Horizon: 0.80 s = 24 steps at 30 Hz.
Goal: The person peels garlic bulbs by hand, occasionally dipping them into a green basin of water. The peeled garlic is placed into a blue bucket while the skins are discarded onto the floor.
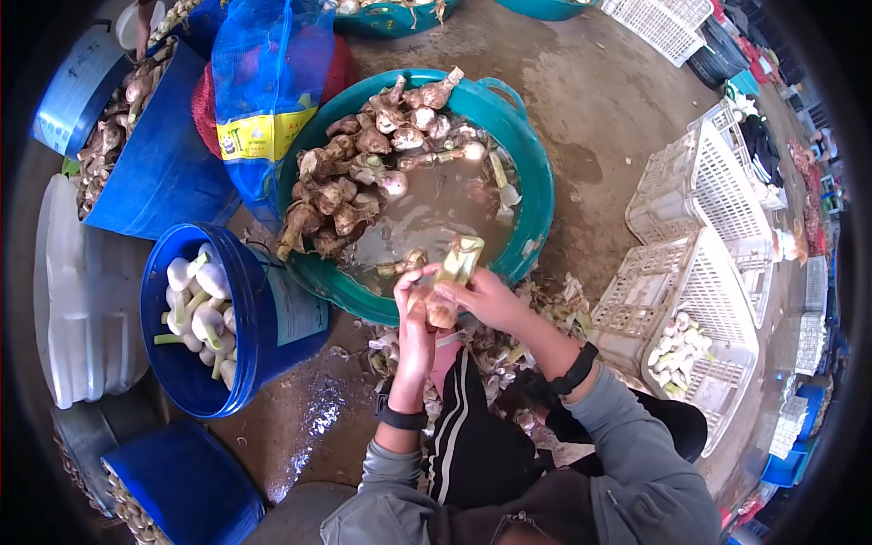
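Now gripping a muddy root (451,272) in both hands, just above the near rim of the teal basin (538,182). Clasping its lower end with the left hand (413,309), fingers closed; pinching the upper part, by a raised pale peel, with the right hand (486,298). Inside the basin: brown water and a heap of unpeeled roots (359,173) toward the far-left side. Beside the left arm, a blue bucket (282,318) of white peeled bulbs (200,304). Underfoot, scattered peelings (554,309) on wet ground; off right, white crates (699,191).
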Each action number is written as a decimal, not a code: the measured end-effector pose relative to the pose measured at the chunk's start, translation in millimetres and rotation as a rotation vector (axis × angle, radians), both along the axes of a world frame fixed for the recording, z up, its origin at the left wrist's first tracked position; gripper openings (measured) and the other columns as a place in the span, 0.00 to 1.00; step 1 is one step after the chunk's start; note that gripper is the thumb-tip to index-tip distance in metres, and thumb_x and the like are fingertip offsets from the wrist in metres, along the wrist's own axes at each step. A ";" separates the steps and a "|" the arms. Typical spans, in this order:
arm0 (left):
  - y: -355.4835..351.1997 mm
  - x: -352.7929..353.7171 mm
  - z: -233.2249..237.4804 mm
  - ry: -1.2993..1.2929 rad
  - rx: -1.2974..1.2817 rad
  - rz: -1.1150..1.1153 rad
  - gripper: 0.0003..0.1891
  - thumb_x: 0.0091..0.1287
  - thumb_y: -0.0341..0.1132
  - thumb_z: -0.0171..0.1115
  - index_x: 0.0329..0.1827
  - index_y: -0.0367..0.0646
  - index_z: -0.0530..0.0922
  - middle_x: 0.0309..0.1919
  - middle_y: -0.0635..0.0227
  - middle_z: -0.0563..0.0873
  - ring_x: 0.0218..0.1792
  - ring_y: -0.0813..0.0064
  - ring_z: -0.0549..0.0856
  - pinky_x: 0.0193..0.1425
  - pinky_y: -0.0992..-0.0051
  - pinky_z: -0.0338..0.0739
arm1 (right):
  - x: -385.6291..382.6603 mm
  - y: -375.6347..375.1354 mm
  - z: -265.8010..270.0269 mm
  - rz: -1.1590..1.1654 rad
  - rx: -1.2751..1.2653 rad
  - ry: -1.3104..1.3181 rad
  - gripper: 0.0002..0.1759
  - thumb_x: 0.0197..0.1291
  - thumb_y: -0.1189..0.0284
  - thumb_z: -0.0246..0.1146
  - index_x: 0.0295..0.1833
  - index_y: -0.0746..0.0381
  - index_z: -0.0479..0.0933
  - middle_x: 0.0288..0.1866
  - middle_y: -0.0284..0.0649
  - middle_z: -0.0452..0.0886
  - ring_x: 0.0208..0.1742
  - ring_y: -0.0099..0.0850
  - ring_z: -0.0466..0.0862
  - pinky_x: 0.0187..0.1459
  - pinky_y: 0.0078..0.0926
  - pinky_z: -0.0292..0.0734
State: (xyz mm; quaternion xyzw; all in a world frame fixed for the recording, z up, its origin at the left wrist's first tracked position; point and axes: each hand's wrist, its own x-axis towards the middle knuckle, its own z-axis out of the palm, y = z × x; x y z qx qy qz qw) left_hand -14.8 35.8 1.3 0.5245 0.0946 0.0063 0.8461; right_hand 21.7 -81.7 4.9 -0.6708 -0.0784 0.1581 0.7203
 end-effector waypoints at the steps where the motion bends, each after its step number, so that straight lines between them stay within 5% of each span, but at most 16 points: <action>1: 5.3 -0.1 -1.3 0.103 -0.209 -0.038 0.26 0.67 0.59 0.42 0.58 0.49 0.66 0.44 0.67 0.79 0.31 0.73 0.78 0.25 0.79 0.67 | 1.6 -6.8 16.6 0.068 -0.092 0.193 0.13 0.64 0.68 0.58 0.50 0.65 0.76 0.39 0.34 0.82 0.37 0.21 0.78 0.42 0.25 0.74; 4: 27.9 2.6 -6.4 0.378 -0.771 -0.232 0.30 0.66 0.62 0.40 0.54 0.46 0.70 0.42 0.69 0.80 0.27 0.77 0.76 0.20 0.82 0.63 | -3.6 -3.3 6.4 0.094 -0.138 -0.065 0.12 0.64 0.68 0.59 0.47 0.65 0.78 0.37 0.34 0.82 0.37 0.21 0.78 0.43 0.25 0.74; 5: 23.3 2.4 -0.6 0.446 -0.749 -0.155 0.31 0.65 0.63 0.39 0.51 0.44 0.72 0.41 0.70 0.80 0.23 0.78 0.73 0.20 0.82 0.63 | -4.3 -4.6 8.5 0.084 -0.120 -0.078 0.12 0.64 0.68 0.59 0.46 0.65 0.78 0.36 0.34 0.82 0.37 0.21 0.78 0.42 0.24 0.74; 6: 40.6 4.3 3.8 0.402 -0.736 -0.386 0.31 0.66 0.62 0.40 0.56 0.43 0.69 0.39 0.69 0.80 0.23 0.78 0.74 0.19 0.82 0.62 | -6.4 -6.0 2.8 0.081 -0.125 -0.074 0.12 0.64 0.68 0.59 0.46 0.65 0.78 0.36 0.34 0.82 0.37 0.21 0.78 0.42 0.24 0.74; 8: 34.8 -1.1 17.8 0.233 -0.234 -0.254 0.32 0.65 0.55 0.51 0.65 0.44 0.59 0.42 0.65 0.77 0.34 0.77 0.76 0.31 0.77 0.72 | -5.6 -6.2 -4.2 0.019 0.100 0.158 0.13 0.64 0.68 0.59 0.47 0.66 0.78 0.37 0.33 0.82 0.38 0.20 0.77 0.41 0.23 0.74; 9: 30.8 1.0 14.5 -0.074 0.345 -0.138 0.32 0.64 0.48 0.57 0.65 0.42 0.58 0.43 0.64 0.77 0.36 0.74 0.76 0.38 0.76 0.73 | -4.5 -8.7 0.1 0.001 0.084 0.546 0.13 0.64 0.69 0.58 0.48 0.67 0.78 0.37 0.33 0.82 0.37 0.18 0.77 0.39 0.20 0.73; 10: 28.8 0.7 7.8 -0.386 0.916 -0.009 0.33 0.62 0.41 0.62 0.65 0.39 0.56 0.44 0.63 0.76 0.38 0.72 0.77 0.45 0.75 0.75 | -6.7 -7.9 4.2 -0.011 0.085 0.548 0.13 0.64 0.69 0.58 0.48 0.67 0.78 0.37 0.33 0.82 0.37 0.18 0.77 0.39 0.20 0.73; 11: 28.7 -3.4 6.9 -0.185 0.536 -0.089 0.29 0.61 0.35 0.61 0.62 0.40 0.60 0.55 0.60 0.67 0.53 0.73 0.70 0.60 0.73 0.65 | -8.7 -5.8 8.2 0.030 0.066 0.508 0.13 0.65 0.69 0.58 0.49 0.67 0.77 0.37 0.33 0.82 0.36 0.18 0.77 0.38 0.19 0.73; 12: 31.5 -1.0 6.2 -0.218 0.540 -0.015 0.28 0.62 0.43 0.60 0.60 0.39 0.62 0.49 0.60 0.73 0.45 0.73 0.76 0.47 0.77 0.75 | -7.7 -5.2 13.7 0.079 0.042 0.462 0.13 0.65 0.70 0.58 0.50 0.67 0.77 0.38 0.34 0.81 0.35 0.18 0.77 0.37 0.18 0.73; 14: 48.6 0.4 15.3 0.146 -0.246 -0.237 0.29 0.61 0.52 0.57 0.56 0.38 0.66 0.41 0.61 0.78 0.31 0.74 0.81 0.26 0.80 0.77 | -8.3 -13.2 14.3 0.105 0.184 0.555 0.15 0.65 0.70 0.57 0.52 0.68 0.75 0.40 0.34 0.81 0.36 0.19 0.78 0.38 0.19 0.74; 15: 51.7 6.4 11.7 0.175 -0.277 -0.337 0.31 0.61 0.58 0.53 0.52 0.37 0.69 0.35 0.62 0.81 0.20 0.74 0.80 0.12 0.82 0.71 | -8.2 -16.6 4.6 0.097 0.224 0.534 0.16 0.65 0.69 0.57 0.53 0.68 0.74 0.41 0.35 0.81 0.38 0.21 0.78 0.40 0.20 0.75; 16: 59.1 9.6 2.2 0.189 -0.370 -0.447 0.29 0.65 0.57 0.49 0.54 0.38 0.70 0.37 0.61 0.81 0.22 0.73 0.81 0.17 0.80 0.75 | -9.6 -16.6 -5.4 0.095 0.266 0.518 0.16 0.65 0.69 0.57 0.54 0.68 0.73 0.42 0.35 0.80 0.40 0.22 0.79 0.43 0.22 0.75; 18: 59.2 20.1 -5.8 0.365 -0.297 -0.481 0.34 0.68 0.59 0.47 0.59 0.34 0.64 0.36 0.59 0.80 0.22 0.73 0.82 0.22 0.78 0.78 | -9.3 -5.2 4.0 0.028 0.244 0.528 0.17 0.65 0.69 0.56 0.55 0.68 0.72 0.45 0.38 0.79 0.46 0.26 0.79 0.50 0.26 0.74; 19: 51.7 18.7 -1.7 0.232 0.021 -0.388 0.32 0.70 0.57 0.44 0.62 0.36 0.59 0.35 0.59 0.80 0.23 0.72 0.83 0.24 0.77 0.79 | -10.3 -0.4 0.4 -0.086 0.113 0.306 0.17 0.65 0.69 0.55 0.55 0.68 0.72 0.47 0.40 0.78 0.49 0.28 0.78 0.52 0.27 0.72; 22: 37.4 7.5 1.5 0.137 0.249 -0.294 0.26 0.66 0.37 0.60 0.61 0.40 0.56 0.39 0.62 0.79 0.28 0.78 0.81 0.28 0.80 0.79 | -17.6 9.5 5.0 -0.087 -0.148 -0.166 0.16 0.65 0.73 0.51 0.57 0.66 0.71 0.53 0.46 0.76 0.55 0.33 0.75 0.58 0.32 0.68; 24: 22.3 5.8 -4.1 0.058 0.082 -0.154 0.27 0.61 0.28 0.64 0.59 0.41 0.58 0.44 0.63 0.76 0.37 0.82 0.79 0.37 0.83 0.78 | -13.1 12.0 -2.8 -0.103 -0.210 -0.433 0.17 0.65 0.74 0.50 0.57 0.66 0.71 0.50 0.44 0.78 0.52 0.32 0.77 0.56 0.29 0.69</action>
